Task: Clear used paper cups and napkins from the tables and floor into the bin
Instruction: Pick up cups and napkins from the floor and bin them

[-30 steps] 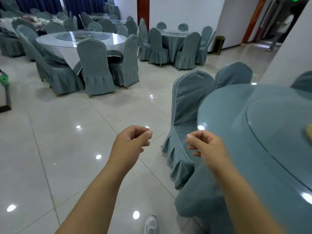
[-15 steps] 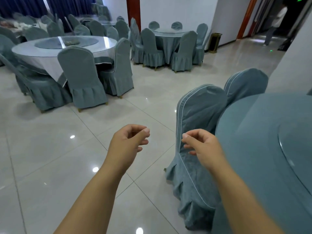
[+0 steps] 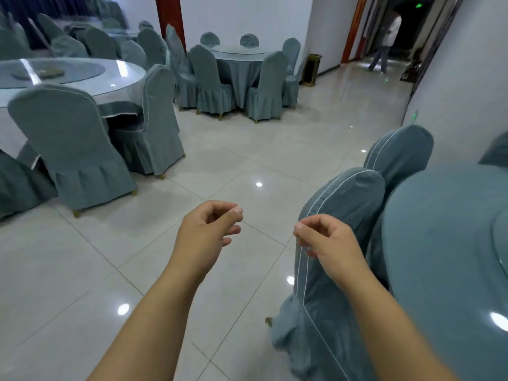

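My left hand (image 3: 210,232) and my right hand (image 3: 324,240) hover side by side over the tiled floor, both loosely curled with thumb against forefinger and nothing in them. My right hand is in front of a covered chair (image 3: 338,213) at the near round table (image 3: 450,243). A dark bin (image 3: 310,70) with gold trim stands against the far wall. On the left table (image 3: 115,81), a flat greenish thing (image 3: 49,72) lies on the glass turntable; I cannot tell what it is. No cup or napkin shows clearly.
Grey-blue covered chairs ring the left table, a far table (image 3: 239,55) and the near one. Glossy tiled floor (image 3: 233,160) runs between them toward a corridor at the top right, where a person (image 3: 384,42) walks away.
The view has swung to the right: the left table has slid left and the near table toward the right edge. Both hands keep the same curled pose.
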